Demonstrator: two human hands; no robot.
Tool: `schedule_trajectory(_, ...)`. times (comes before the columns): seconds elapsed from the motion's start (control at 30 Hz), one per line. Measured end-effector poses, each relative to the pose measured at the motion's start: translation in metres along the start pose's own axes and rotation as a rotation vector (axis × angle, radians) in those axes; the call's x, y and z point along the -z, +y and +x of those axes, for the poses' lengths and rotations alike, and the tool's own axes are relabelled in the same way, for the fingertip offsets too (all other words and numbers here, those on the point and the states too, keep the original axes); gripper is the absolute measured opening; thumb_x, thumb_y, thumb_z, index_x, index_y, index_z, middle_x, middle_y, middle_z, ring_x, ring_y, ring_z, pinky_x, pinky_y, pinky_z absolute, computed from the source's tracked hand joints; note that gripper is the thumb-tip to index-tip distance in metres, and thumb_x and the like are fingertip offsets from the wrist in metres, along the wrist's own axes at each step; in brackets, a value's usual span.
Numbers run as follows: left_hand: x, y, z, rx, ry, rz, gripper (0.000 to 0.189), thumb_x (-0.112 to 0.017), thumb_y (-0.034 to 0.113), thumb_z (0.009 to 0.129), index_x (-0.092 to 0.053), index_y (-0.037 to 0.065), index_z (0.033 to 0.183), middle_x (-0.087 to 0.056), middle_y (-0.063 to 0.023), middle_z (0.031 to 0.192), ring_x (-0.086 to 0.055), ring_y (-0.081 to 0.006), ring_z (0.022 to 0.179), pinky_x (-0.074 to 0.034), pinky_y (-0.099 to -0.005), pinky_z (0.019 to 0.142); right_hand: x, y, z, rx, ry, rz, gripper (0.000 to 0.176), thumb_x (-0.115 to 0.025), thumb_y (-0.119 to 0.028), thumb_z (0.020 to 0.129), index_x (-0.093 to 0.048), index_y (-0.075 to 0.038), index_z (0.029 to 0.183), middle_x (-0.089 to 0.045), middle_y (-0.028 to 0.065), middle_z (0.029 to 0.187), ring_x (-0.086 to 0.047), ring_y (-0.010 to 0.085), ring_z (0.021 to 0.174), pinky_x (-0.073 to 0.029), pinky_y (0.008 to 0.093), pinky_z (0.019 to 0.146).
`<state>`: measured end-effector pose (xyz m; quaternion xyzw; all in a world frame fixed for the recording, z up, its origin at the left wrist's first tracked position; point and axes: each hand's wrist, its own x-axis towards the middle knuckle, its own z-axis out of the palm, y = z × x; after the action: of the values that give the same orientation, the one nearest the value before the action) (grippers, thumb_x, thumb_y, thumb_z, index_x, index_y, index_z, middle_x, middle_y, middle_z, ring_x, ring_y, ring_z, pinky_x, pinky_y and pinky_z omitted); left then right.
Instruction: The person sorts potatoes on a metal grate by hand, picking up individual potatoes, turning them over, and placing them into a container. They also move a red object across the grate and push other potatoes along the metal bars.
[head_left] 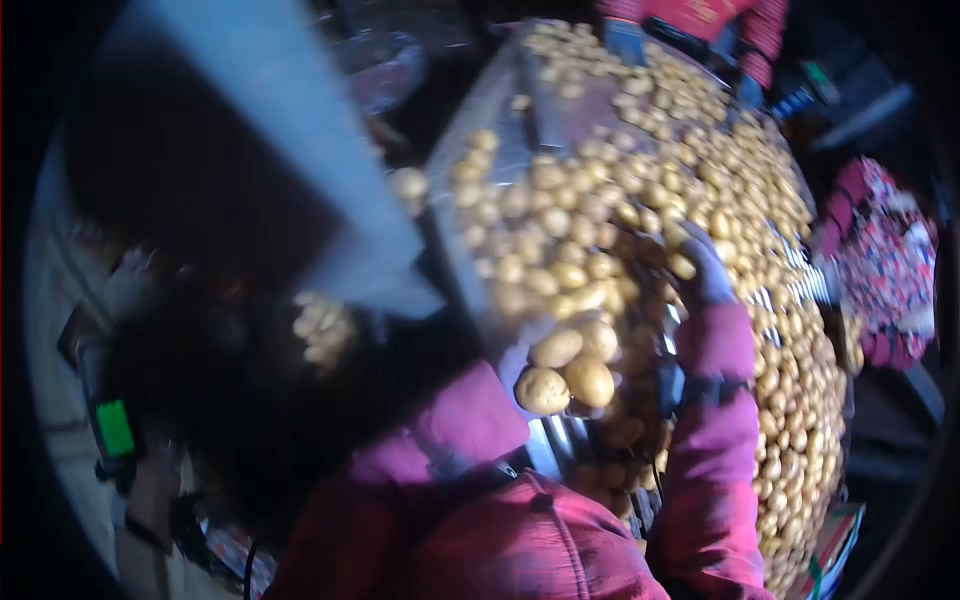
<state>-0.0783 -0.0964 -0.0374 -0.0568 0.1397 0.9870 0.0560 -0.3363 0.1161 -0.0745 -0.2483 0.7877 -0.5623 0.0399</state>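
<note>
My left hand (pixel 522 358), in a pale glove and blurred, cups a small cluster of potatoes (pixel 567 372) close to my chest; its fingers are partly hidden behind them. Farther out to the right, my gloved right hand (pixel 706 265) reaches into the heap. Its fingers curl around a potato (pixel 683 266) at the edge of the pile. Loose yellow potatoes (pixel 570 275) lie thickly around both hands. Dark gaps and shiny metal rollers (pixel 560 440) show below the cluster.
Across the potato-covered table (pixel 480 110), a co-worker's gloved hands (pixel 626 42) touch potatoes. Another person in a patterned garment (pixel 890 265) is at the right. A large blurred grey-blue metal piece (pixel 290 120) stands at the left, with more potatoes (pixel 323 330) below it.
</note>
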Motion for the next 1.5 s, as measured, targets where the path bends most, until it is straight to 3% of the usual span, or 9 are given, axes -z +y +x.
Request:
schedule_trajectory(0.1,0.012,0.025,-0.053,-0.141,-0.141,0.245,0.06,-0.049,0.042,0.088,-0.033,0.01,0.137,-0.042,-0.0061,0.134,-0.048,-0.0214,0.111,-0.043,-0.0376,0.087,-0.037,-0.151,-0.056,-0.764,0.107,1.397,0.046,-0.058,-0.016,0.074,-0.052,-0.008,0.118,-0.057,0.0081,0.107,-0.057,0.0204,0.089,-0.05,0.031,0.065)
schedule_trajectory(0.4,0.115,0.138,-0.2,-0.122,0.173,-0.35,0.046,-0.052,0.044,0.087,-0.045,0.017,0.123,-0.051,-0.0073,0.109,-0.051,-0.0234,0.1,-0.048,-0.0429,0.078,-0.082,-0.173,-0.141,-0.537,-0.428,0.72,0.048,-0.056,-0.012,0.069,-0.052,-0.003,0.115,-0.06,0.0121,0.094,-0.058,0.0209,0.068,-0.049,0.0289,0.06)
schedule_trajectory(0.47,0.086,0.151,-0.207,-0.071,0.903,0.524,0.039,-0.051,0.043,0.088,-0.047,0.019,0.119,-0.051,-0.0046,0.108,-0.051,-0.02,0.1,-0.048,-0.0421,0.077,-0.11,-0.189,-0.136,-0.521,-0.615,0.564,0.047,-0.059,-0.012,0.068,-0.052,-0.002,0.114,-0.06,0.0096,0.092,-0.057,0.0176,0.072,-0.048,0.0263,0.064)
schedule_trajectory(0.57,0.114,0.109,-0.189,-0.042,0.363,-0.025,0.04,-0.048,0.043,0.09,-0.046,0.018,0.121,-0.055,-0.0044,0.106,-0.053,-0.0201,0.097,-0.048,-0.0432,0.078,-0.18,-0.211,-0.145,-0.428,-0.74,0.413,0.042,-0.057,-0.014,0.076,-0.051,-0.001,0.116,-0.059,0.0122,0.093,-0.059,0.0214,0.078,-0.049,0.0316,0.067)
schedule_trajectory(0.63,0.033,0.095,-0.175,-0.045,0.411,-0.151,0.04,-0.047,0.041,0.091,-0.047,0.015,0.121,-0.058,-0.0057,0.107,-0.056,-0.0212,0.096,-0.047,-0.0452,0.079,-0.228,-0.21,-0.148,0.368,-0.723,-0.076,0.04,-0.057,-0.022,0.082,-0.051,-0.001,0.116,-0.057,0.0151,0.099,-0.059,0.0301,0.085,-0.049,0.0357,0.072)
schedule_trajectory(1.27,0.094,0.226,-0.083,-0.22,0.573,0.189,0.029,-0.045,0.032,0.085,-0.058,0.008,0.096,-0.06,-0.0096,0.087,-0.06,-0.0282,0.081,-0.049,-0.0399,0.068,-0.125,-0.211,-0.222,-0.154,-0.414,-0.167,0.028,-0.053,-0.018,0.088,-0.057,-0.004,0.111,-0.061,0.0171,0.095,-0.06,0.0305,0.091,-0.048,0.0383,0.076)
schedule_trajectory(1.3,0.118,0.201,-0.082,0.027,-0.374,0.223,0.031,-0.053,0.03,0.09,-0.058,0.002,0.1,-0.06,-0.0172,0.092,-0.06,-0.028,0.072,-0.049,-0.0364,0.063,-0.117,-0.201,-0.222,-0.123,-0.27,-0.101,0.027,-0.054,-0.016,0.087,-0.058,-0.003,0.11,-0.062,0.0164,0.094,-0.061,0.0286,0.089,-0.049,0.0376,0.073)
schedule_trajectory(1.33,0.073,0.171,-0.11,0.052,0.325,0.338,0.038,-0.052,0.036,0.09,-0.054,0.002,0.108,-0.06,-0.0147,0.093,-0.06,-0.0257,0.073,-0.049,-0.0344,0.063,-0.104,-0.191,-0.224,-0.137,-0.194,-0.141,0.028,-0.055,-0.015,0.086,-0.058,-0.003,0.111,-0.062,0.0155,0.095,-0.061,0.0274,0.088,-0.049,0.0362,0.072)
schedule_trajectory(1.5,-0.001,0.095,-0.08,0.075,0.161,0.926,0.044,-0.055,0.032,0.09,-0.05,-0.002,0.119,-0.061,-0.0128,0.098,-0.061,-0.0206,0.083,-0.05,-0.0315,0.07,-0.042,-0.16,-0.232,-0.166,0.019,-0.46,0.029,-0.058,-0.015,0.084,-0.059,-0.002,0.111,-0.06,0.016,0.099,-0.059,0.0292,0.089,-0.048,0.035,0.076)
